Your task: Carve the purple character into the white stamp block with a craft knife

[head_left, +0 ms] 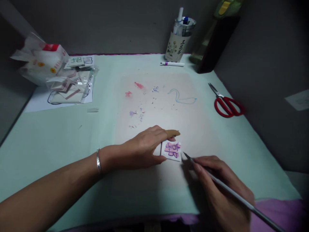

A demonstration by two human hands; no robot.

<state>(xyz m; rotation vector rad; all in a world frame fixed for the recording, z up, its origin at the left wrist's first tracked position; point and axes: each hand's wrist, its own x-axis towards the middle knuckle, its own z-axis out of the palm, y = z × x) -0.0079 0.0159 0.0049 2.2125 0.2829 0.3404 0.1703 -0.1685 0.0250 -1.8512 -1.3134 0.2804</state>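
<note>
My left hand point(147, 145) grips a small white carving block point(172, 150) between thumb and fingers, low over the pale sheet. A purple character is drawn on the block's top, with pink shading around it. One finger of that hand wears a tan cover point(172, 133). Held like a pen in my right hand point(222, 187) is a slim metal craft knife point(231, 192). Its dark pointed tip is just right of the block's edge; whether it touches cannot be made out.
Red-handled scissors point(228, 104) lie at the right. A pen jar point(177, 45), a capped-looking purple marker point(172, 64) and a tall bottle point(214, 38) are at the back. Bagged blocks point(70, 88) sit at the left. Crumbs and ink stains mark the work sheet point(154, 77).
</note>
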